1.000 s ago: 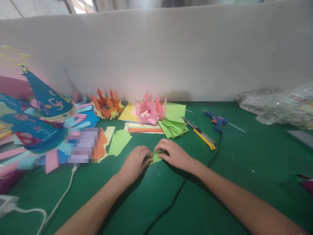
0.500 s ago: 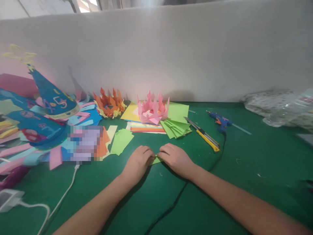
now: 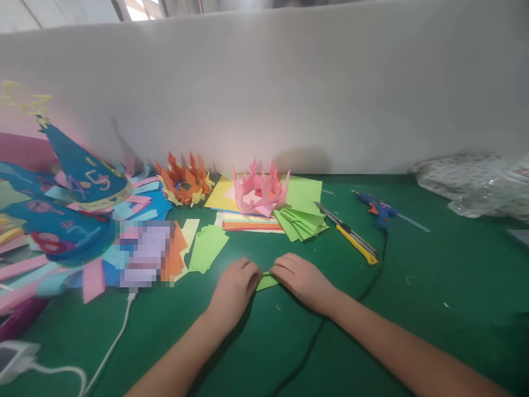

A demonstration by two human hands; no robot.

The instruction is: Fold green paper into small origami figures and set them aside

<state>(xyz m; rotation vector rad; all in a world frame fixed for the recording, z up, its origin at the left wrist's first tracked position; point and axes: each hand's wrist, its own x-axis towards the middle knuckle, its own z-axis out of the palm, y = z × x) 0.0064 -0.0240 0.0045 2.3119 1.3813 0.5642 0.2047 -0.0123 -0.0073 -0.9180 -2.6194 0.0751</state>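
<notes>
Both my hands rest on the green table, fingers curled down and pressed on a small light-green paper piece (image 3: 265,282) between them. My left hand (image 3: 235,286) covers its left end and my right hand (image 3: 300,278) covers its right end, so most of the paper is hidden. Just behind the hands lie a loose pile of light-green paper squares (image 3: 208,247) and a fanned stack of folded green pieces (image 3: 303,222). A pink paper crown (image 3: 260,190) stands on a stack of coloured sheets (image 3: 250,221).
An orange paper crown (image 3: 182,179) and blue paper cone hats (image 3: 85,171) with coloured strips fill the left. A yellow utility knife (image 3: 351,238) and blue glue gun (image 3: 378,208) with its black cord lie right. Crumpled plastic (image 3: 471,182) sits far right; a white cable (image 3: 111,342) runs front left.
My hands stay pressed on the green paper, drawing slightly closer together. The view has shifted a little, so everything sits slightly lower and to the right.
</notes>
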